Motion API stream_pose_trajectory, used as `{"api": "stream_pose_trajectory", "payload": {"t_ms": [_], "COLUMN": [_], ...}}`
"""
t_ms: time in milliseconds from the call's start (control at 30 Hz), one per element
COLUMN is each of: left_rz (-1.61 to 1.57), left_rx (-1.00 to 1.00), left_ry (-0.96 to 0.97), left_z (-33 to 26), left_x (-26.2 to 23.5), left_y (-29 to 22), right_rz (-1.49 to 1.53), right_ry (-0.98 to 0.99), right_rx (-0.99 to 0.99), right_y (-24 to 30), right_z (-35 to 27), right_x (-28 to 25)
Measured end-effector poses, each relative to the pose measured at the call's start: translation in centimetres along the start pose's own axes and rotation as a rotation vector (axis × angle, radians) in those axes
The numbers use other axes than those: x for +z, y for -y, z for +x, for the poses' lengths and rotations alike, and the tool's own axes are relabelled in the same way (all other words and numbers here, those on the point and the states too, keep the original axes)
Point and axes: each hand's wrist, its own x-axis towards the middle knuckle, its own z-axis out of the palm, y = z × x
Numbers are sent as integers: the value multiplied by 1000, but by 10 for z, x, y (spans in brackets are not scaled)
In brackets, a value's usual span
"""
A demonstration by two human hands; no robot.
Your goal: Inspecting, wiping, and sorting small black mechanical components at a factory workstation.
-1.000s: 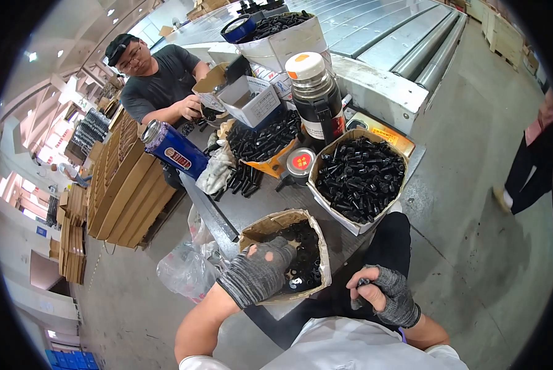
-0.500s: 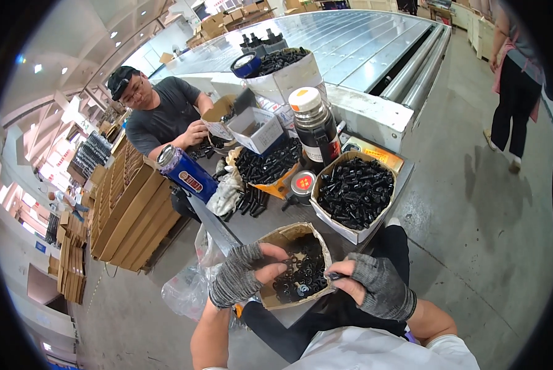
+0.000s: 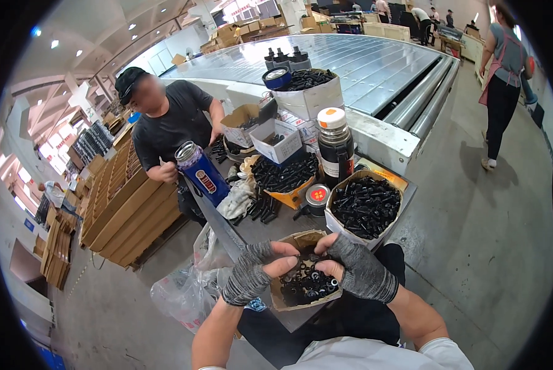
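My left hand [image 3: 252, 272] and my right hand [image 3: 359, 268], both in grey fingerless knit gloves, are close together over a small open cardboard box [image 3: 306, 301]. Inside lie loose black rings and small washers [image 3: 307, 283], a few of them pale. Thumb and index finger of each hand curve toward each other at the box's middle. A small dark part shows indistinctly at my right fingertips. What my left fingertips pinch is too small to make out.
Beyond stand a carton of black threaded-looking parts [image 3: 365, 206], a yellow-edged box of black parts [image 3: 285, 174], a steel thermos [image 3: 335, 145], a round tin [image 3: 317, 196] and a blue can [image 3: 201, 172]. A co-worker [image 3: 171, 117] stands across the table, and a roller conveyor [image 3: 350, 68] lies behind.
My right hand has moved left and my left hand slightly right, bringing the fingertips together over the box. The co-worker's one hand has dropped toward the blue can. The view has shifted slightly.
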Motion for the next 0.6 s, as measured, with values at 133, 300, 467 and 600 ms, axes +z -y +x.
{"api": "stream_pose_trajectory", "payload": {"t_ms": [133, 300, 467, 600], "left_rz": [9, 36, 34, -9], "left_rx": [17, 17, 21, 7], "left_ry": [13, -5, -30, -37], "left_z": [-3, -3, -2, -4], "left_x": [0, 4, 4, -2], "left_y": [-6, -12, -7, -3], "right_rz": [93, -79, -116, -142], "right_ry": [108, 44, -14, -23], "right_rx": [77, -13, 51, 20], "right_y": [-1, 2, 8, 4], "right_z": [0, 5, 5, 6], "right_x": [-2, 3, 8, 7]}}
